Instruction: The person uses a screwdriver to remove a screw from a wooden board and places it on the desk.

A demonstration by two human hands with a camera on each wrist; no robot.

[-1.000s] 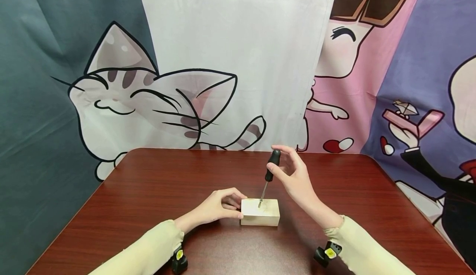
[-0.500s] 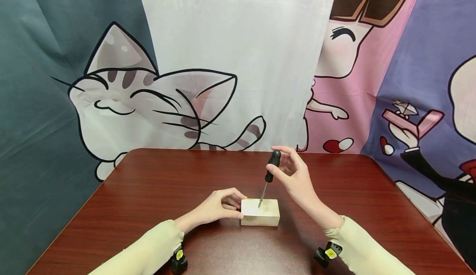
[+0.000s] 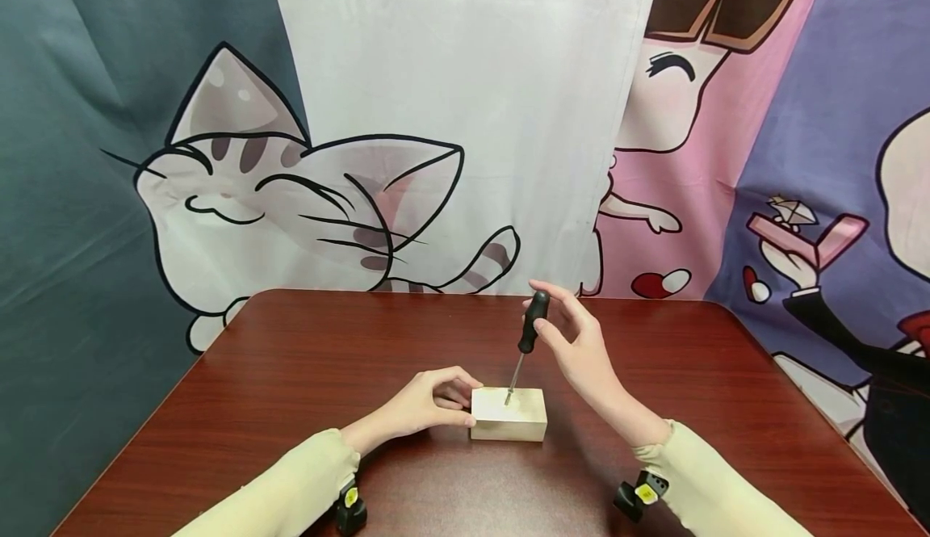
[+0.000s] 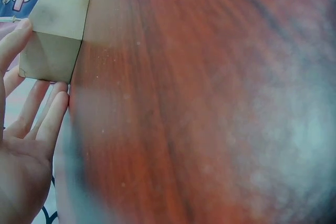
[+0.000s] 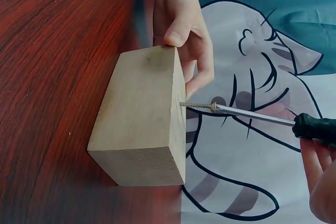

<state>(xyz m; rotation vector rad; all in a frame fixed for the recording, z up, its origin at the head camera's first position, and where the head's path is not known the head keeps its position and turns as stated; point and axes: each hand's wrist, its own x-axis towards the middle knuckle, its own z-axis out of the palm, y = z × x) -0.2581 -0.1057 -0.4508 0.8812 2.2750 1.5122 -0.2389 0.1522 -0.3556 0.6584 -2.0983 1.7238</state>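
Observation:
A pale wooden block [image 3: 508, 430] lies on the table, its left end held between the thumb and fingers of my left hand [image 3: 417, 404]. In the right wrist view a threaded screw [image 5: 197, 106] stands in the block's top face, its lower tip hidden in or against the wood. The tip of a screwdriver [image 5: 254, 114] meets the screw's head. My right hand [image 3: 581, 351] pinches the black screwdriver handle [image 3: 535, 320], thumb on the near right side, a finger showing at its left. The tool leans slightly right. The left wrist view shows my left fingers [image 4: 52, 116] at the block's end.
The reddish-brown wooden table [image 3: 327, 335] has a glossy top and rounded far corners. Behind it hangs a cloth backdrop [image 3: 465, 77] printed with a cartoon cat and figures. A small black wrist device [image 3: 639, 495] sits at the right sleeve, another device [image 3: 351, 509] at the left.
My right thumb has shifted rightward along the screwdriver handle, and a fingertip now shows at the handle's left. My left hand and the block have stayed in place.

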